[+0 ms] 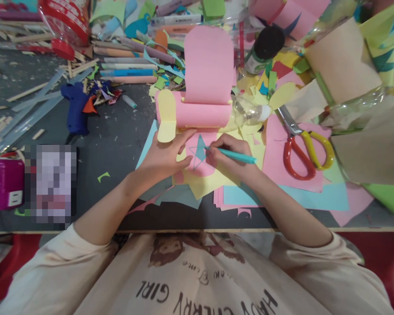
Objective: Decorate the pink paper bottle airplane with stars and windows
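In my right hand (228, 153) is a teal marker pen (238, 155), its tip on a star (200, 151) drawn on pink paper. Part of the star is coloured in teal; the rest is outline. My left hand (166, 153) rests with fingers apart at the left of the star, beside a pink paper-covered bottle (200, 114). A yellow paper strip (167, 116) sticks out from the bottle's left end, and a tall pink paper flap (209, 65) rises from its far side. Yellow paper (203, 187) lies under the drawing.
Scissors (298, 148) with red and yellow handles lie on pink paper to the right. A blue glue gun (77, 107) is at the left, near a phone-like object (54, 181) with a blurred surface. Markers (128, 73), a black-lidded jar (265, 48) and paper scraps crowd the back.
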The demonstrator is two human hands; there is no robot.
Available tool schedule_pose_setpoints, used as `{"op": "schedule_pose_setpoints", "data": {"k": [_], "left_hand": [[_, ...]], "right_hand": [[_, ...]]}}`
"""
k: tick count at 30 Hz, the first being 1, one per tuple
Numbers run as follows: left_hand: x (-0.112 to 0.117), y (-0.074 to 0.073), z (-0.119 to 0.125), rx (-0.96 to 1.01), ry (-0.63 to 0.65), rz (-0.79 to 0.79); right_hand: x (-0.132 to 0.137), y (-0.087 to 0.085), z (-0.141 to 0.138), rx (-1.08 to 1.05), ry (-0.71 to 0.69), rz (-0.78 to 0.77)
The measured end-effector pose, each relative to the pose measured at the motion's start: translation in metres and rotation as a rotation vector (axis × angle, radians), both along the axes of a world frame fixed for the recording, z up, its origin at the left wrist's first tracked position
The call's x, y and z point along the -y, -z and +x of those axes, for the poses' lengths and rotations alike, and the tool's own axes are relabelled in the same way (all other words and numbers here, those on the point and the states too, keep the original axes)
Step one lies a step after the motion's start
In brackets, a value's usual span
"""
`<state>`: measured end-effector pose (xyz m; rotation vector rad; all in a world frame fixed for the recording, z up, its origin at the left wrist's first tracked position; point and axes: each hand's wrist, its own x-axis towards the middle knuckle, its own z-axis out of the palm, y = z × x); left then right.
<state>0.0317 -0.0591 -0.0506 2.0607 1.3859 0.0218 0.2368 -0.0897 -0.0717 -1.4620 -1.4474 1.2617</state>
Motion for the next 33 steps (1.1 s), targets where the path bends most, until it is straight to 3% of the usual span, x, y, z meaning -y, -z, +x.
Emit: {"op": "schedule_pose_setpoints", "data": {"k": [7, 15, 24, 33], "left_hand": [[0.000, 0.002, 0.000, 0.002, 0.015, 0.024], [0.000, 0.000, 0.000, 0.006, 0.026, 0.020], [0.000, 0.002, -0.001, 0.008, 0.027, 0.022], [0.000, 0.003, -0.002, 0.012, 0.036, 0.039]], "right_hand": [[-0.002, -0.004, -0.003, -0.090, 0.034, 0.028], [0.000, 0.010, 0.000, -0.003, -0.008, -0.026], [-0.001, 0.006, -0.001, 0.000, -0.005, -0.088], [-0.001, 0.006, 0.001, 0.043, -0.052, -0.045]]}}
